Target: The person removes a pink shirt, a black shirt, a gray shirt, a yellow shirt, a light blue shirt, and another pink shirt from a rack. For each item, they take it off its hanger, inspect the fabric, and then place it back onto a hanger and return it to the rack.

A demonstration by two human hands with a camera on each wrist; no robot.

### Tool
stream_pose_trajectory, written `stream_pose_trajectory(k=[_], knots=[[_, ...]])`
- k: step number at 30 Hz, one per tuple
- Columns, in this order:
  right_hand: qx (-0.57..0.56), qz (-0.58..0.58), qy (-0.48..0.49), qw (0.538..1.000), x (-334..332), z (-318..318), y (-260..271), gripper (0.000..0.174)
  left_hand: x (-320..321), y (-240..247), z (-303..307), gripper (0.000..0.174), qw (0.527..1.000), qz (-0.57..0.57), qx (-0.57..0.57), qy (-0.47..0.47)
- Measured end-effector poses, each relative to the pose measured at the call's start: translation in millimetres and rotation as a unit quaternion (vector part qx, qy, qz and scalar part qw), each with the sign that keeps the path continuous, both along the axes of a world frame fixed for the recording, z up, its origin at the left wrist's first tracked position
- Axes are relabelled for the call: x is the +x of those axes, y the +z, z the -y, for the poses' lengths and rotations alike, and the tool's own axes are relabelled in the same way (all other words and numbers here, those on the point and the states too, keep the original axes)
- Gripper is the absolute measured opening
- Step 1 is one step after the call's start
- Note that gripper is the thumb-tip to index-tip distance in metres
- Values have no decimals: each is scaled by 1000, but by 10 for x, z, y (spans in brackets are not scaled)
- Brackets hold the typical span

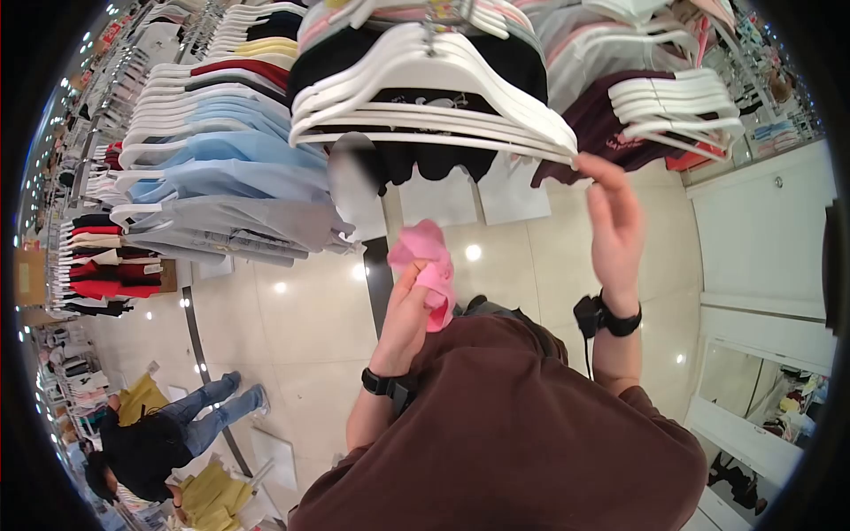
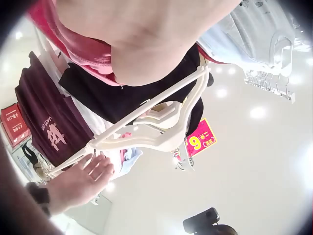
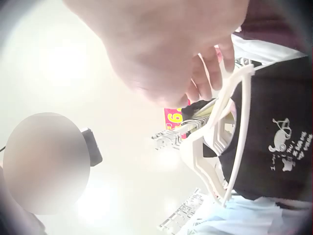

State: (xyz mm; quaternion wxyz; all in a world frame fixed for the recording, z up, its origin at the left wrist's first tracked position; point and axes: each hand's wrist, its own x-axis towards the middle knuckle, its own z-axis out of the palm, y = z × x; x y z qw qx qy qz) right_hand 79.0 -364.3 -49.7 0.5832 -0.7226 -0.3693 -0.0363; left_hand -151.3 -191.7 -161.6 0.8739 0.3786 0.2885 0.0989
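Indoors, above glossy tiles (image 1: 522, 274), left grip (image 1: 404, 329) pinches pink cloth (image 1: 420, 241); right grip (image 1: 617, 232), loosely extended by white hangers (image 1: 443, 64).

A big yellow 9 can be read on the bright pink sign with a yellow edge (image 2: 201, 137). "I" and "YOU" are printed in white on the black cloth shirt (image 3: 274, 93). The white letters on the dark purple-red cloth shirt (image 2: 41, 100), to the right, are too blurry to be read.

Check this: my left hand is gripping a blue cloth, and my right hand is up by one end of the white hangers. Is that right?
Not quite: the head view shows that the cloth in your left hand is pink, not blue. The rest stands.
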Motion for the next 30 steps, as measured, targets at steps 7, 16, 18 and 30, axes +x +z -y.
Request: stream_pose_trajectory(k=[7,16,18,30], knots=[[-81,-44,33,995,808,-702,-12,36,-186,174,-370,18,1000,8,-13,13],[-142,-183,252,940,962,-799,117,23,-320,-88,-804,21,998,12,-46,28],[-139,-229,249,931,880,-799,210,23,-304,-50,-823,22,999,18,-44,18],[-167,-179,208,947,1065,-767,465,25,89,82,-681,19,998,34,-51,-2]])
